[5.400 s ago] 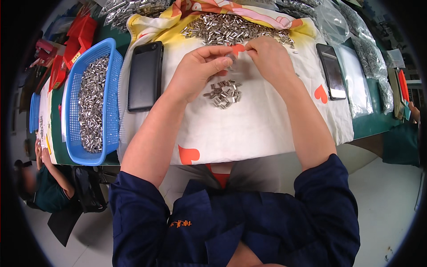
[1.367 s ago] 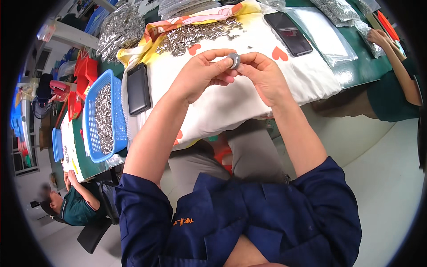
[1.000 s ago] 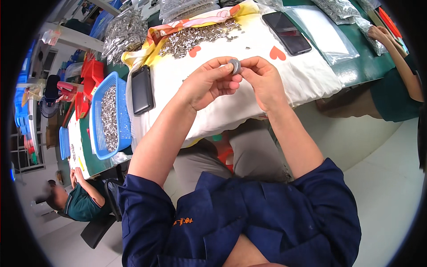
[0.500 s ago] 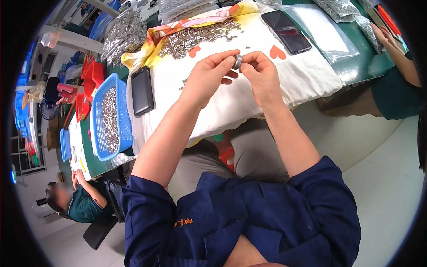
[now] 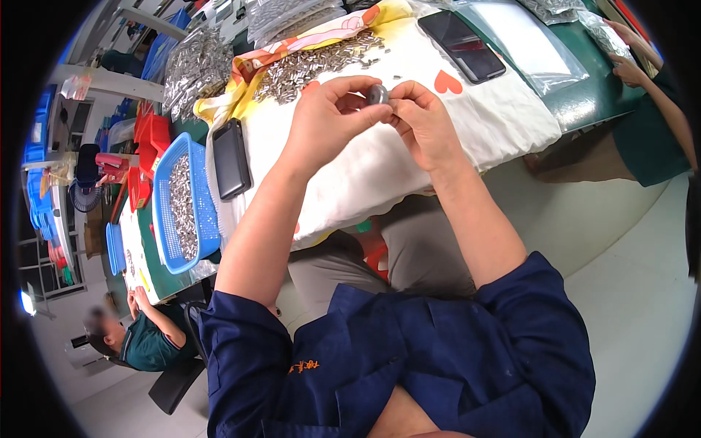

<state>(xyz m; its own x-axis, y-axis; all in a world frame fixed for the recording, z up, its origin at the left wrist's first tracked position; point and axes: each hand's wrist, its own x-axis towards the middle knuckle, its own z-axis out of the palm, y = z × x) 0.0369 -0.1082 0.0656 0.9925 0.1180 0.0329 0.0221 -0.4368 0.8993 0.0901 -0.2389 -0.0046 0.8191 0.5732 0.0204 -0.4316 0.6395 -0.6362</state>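
Both hands pinch one small grey metal part above the white cloth: left hand should steady it while right hand works with fingertips only.

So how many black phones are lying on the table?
2. One flat black phone lies at the cloth's left edge, beside the blue plastic basket of small metal pieces. The other black phone lies farther right, beyond the hands. More may be hidden outside the view.
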